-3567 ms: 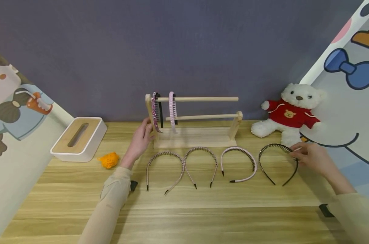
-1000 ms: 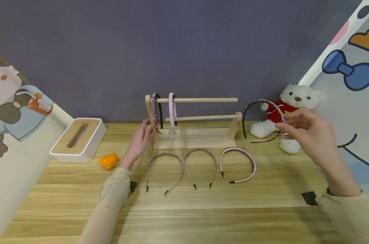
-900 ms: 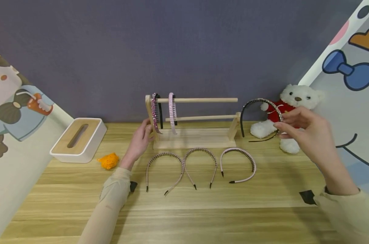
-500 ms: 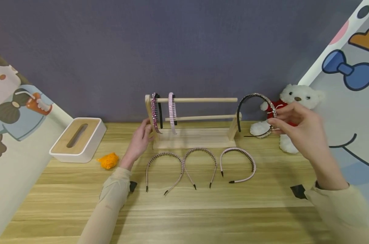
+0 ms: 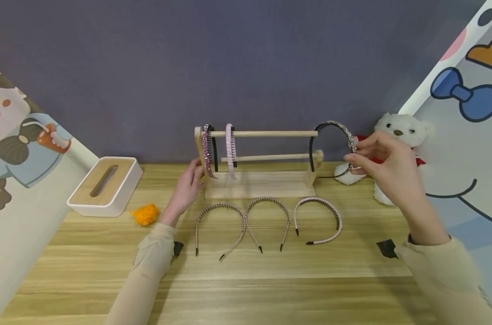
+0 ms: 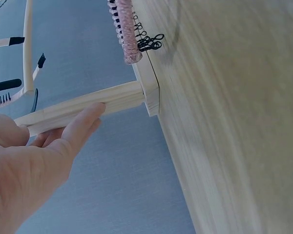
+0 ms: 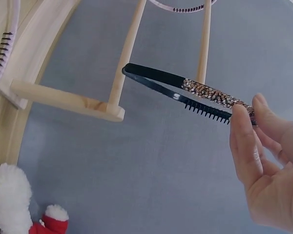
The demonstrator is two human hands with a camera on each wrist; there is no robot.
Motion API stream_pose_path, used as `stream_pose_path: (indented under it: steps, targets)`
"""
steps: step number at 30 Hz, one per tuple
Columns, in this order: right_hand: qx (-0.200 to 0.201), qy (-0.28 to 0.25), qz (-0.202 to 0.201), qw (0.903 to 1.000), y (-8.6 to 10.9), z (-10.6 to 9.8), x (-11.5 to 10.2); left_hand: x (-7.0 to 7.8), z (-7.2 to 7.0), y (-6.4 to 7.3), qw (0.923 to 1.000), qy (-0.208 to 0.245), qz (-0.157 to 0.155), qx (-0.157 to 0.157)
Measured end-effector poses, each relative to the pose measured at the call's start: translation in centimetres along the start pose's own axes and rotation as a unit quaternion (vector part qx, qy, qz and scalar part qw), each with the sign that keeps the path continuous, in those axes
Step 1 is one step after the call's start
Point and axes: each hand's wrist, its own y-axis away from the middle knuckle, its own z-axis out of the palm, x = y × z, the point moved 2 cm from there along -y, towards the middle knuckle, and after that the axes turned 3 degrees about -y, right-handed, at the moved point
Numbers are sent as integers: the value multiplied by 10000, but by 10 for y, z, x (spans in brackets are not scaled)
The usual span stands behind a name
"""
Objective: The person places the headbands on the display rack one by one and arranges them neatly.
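Note:
My right hand (image 5: 386, 164) pinches a black headband (image 5: 332, 124) by its glittery, stone-covered side. Its arch stands at the right end of the wooden rack's (image 5: 260, 184) upper rod, as the right wrist view shows the headband (image 7: 205, 92) near the rod tips. With thumb and fingers on either side, my left hand (image 5: 185, 186) holds the rack's left upright (image 6: 88, 105). A pink glittery headband (image 5: 207, 151) and a pale pink headband (image 5: 230, 149) hang on the rods at the left. Three more headbands lie before the rack: one (image 5: 220, 205), another (image 5: 267, 199), and a pink one (image 5: 338, 216).
A white tissue box with a wooden lid (image 5: 124, 189) stands at the left, beside a small orange bundle (image 5: 145, 214). A white teddy bear in a red top (image 5: 398, 128) sits right of the rack, partly behind my right hand. A dark wall (image 5: 262, 67) rises behind.
My right hand has lifted the black headband off the table, turned it upright and carried it left to the rack's right end. My left hand stays on the rack.

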Motion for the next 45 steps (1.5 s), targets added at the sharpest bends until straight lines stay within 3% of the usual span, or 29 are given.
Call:
stream_pose_path:
  steps: [24, 36, 45]
  targets:
    - [-144, -221, -206, 9994, -18, 32, -24, 2, 0, 1, 10000, 11, -17, -11]
    - [-192, -239, -405, 9987, -29, 60, -35, 1, 1, 1, 10000, -19, -97, -7]
    - [-408, -692, -462, 9957, -38, 84, -41, 1, 0, 0, 9999, -2, -113, -24]
